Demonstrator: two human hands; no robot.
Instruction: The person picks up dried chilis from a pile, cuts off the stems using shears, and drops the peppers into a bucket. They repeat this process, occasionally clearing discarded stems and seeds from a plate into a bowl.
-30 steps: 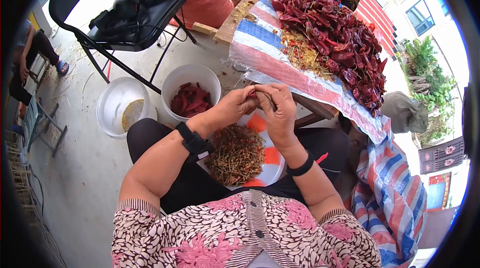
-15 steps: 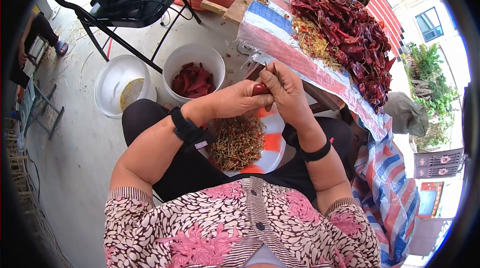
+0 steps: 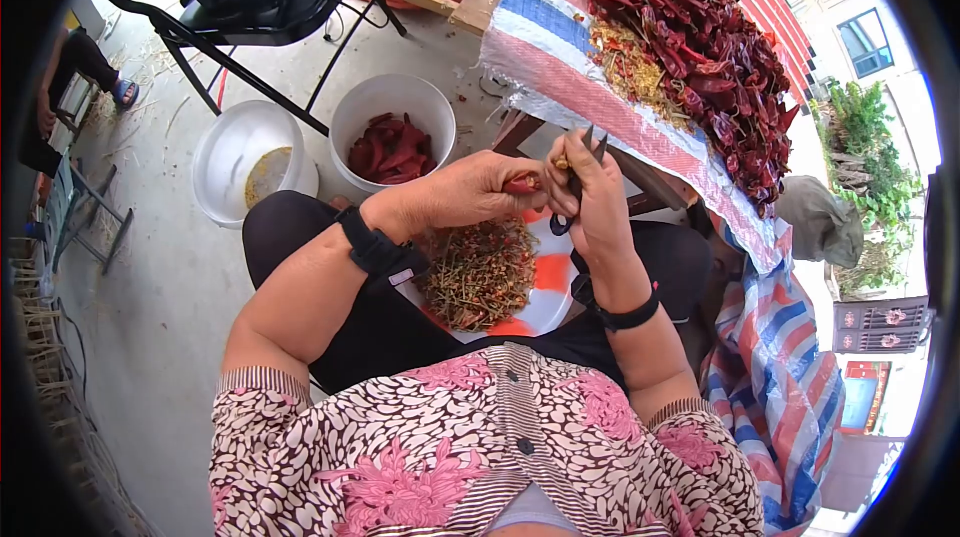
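My left hand (image 3: 480, 192) is closed around a dried red chili pepper (image 3: 522, 183), whose end points toward the other hand. Close beside it, my right hand (image 3: 590, 187) grips a pair of scissors (image 3: 598, 147); the dark blades stick up past the fingers and a black handle loop hangs below. A small yellowish bit (image 3: 562, 164), perhaps a stem end, shows at the right fingertips. Under both hands, a white and orange basin (image 3: 552, 282) between my legs holds a heap of cut stems (image 3: 480, 277).
A white bucket (image 3: 440, 117) of red chili pieces stands ahead on the left, beside another bucket (image 3: 215, 162) with yellowish seeds in it. To the right, a striped sheet (image 3: 570, 72) covers a table bearing piled dried chilies (image 3: 690, 57). A black folding chair (image 3: 290, 27) stands behind the buckets.
My hands have drawn slightly apart. The scissors have turned in my right hand, so the blades and handle loop show more plainly. The chili stays in my left hand.
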